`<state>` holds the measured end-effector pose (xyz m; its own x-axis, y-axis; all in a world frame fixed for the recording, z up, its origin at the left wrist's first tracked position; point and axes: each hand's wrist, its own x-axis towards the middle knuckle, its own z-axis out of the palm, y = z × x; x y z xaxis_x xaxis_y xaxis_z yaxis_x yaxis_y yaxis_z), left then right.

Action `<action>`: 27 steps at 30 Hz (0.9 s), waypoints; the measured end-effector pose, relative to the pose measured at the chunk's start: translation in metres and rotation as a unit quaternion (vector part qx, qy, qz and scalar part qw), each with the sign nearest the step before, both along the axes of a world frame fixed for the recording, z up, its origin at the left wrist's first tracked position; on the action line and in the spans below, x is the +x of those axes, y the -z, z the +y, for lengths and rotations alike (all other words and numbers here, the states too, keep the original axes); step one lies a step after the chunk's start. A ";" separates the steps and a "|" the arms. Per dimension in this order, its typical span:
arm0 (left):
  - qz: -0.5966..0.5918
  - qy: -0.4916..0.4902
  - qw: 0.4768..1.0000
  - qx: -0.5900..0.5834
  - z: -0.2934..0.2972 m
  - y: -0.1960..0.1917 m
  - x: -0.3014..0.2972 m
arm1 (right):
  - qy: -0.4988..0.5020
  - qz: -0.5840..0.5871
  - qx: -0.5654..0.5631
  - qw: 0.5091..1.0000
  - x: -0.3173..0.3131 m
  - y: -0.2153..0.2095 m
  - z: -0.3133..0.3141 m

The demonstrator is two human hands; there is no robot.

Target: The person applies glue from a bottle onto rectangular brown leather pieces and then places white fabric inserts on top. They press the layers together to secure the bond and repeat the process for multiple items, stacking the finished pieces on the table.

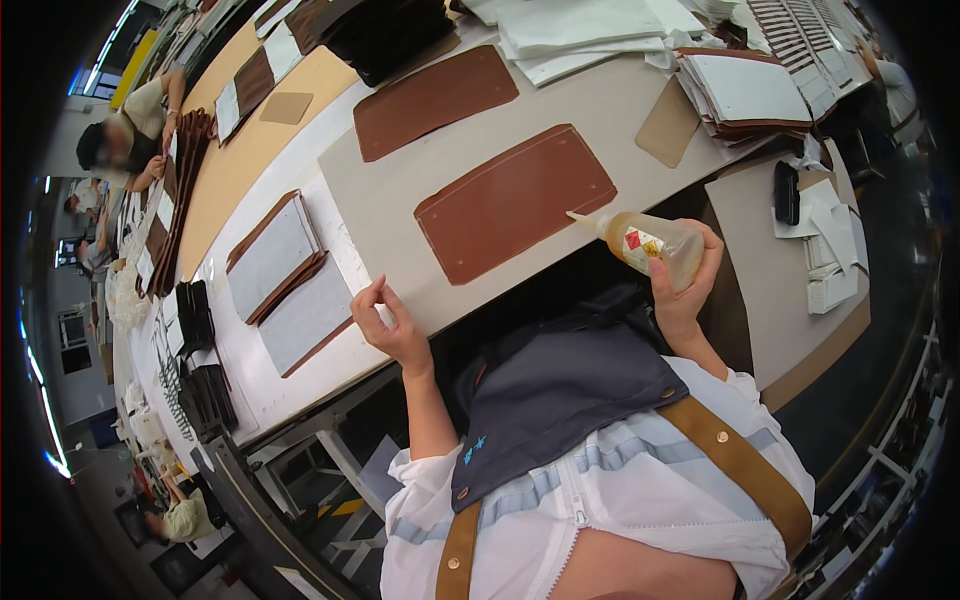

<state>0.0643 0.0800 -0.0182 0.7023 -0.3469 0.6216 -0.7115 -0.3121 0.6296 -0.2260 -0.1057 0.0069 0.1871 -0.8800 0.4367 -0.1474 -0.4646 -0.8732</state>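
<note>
My right hand (683,290) grips a clear squeeze bottle (648,240) of yellowish liquid, lying sideways with its thin nozzle aimed at the right edge of a brown leather panel (512,203). That panel lies flat on a grey board (400,210) on the worktable. My left hand (392,325) hovers at the board's near edge, thumb and fingertips pinched together, and I cannot tell whether anything small is between them. A second brown leather panel (435,100) rests farther back on the same board.
Stacks of brown-backed white panels (283,282) lie to the left, and another stack (748,92) at the right. White sheets (585,30) pile at the back. Black pieces (203,370) sit near the left table edge. Other people (130,135) work at the far left.
</note>
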 end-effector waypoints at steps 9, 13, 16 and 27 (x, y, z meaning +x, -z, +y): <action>0.017 -0.001 1.000 -0.008 -0.001 -0.004 -0.003 | -0.169 -0.073 0.013 0.983 0.029 0.000 0.020; -0.003 0.008 1.000 -0.024 -0.002 -0.005 -0.001 | -0.207 -0.078 0.014 0.975 0.044 0.005 0.028; 0.011 0.006 1.000 -0.018 0.001 0.000 0.001 | -0.239 -0.088 0.010 0.967 0.056 0.011 0.034; -0.005 -0.006 1.000 -0.020 -0.002 -0.003 0.000 | -0.296 -0.275 0.149 0.903 0.104 0.012 0.052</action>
<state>0.0645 0.0780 -0.0153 0.6995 -0.3138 0.6421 -0.7146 -0.2946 0.6345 -0.1221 -0.0532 -0.0053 0.4905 -0.7901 0.3676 0.5433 -0.0526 -0.8379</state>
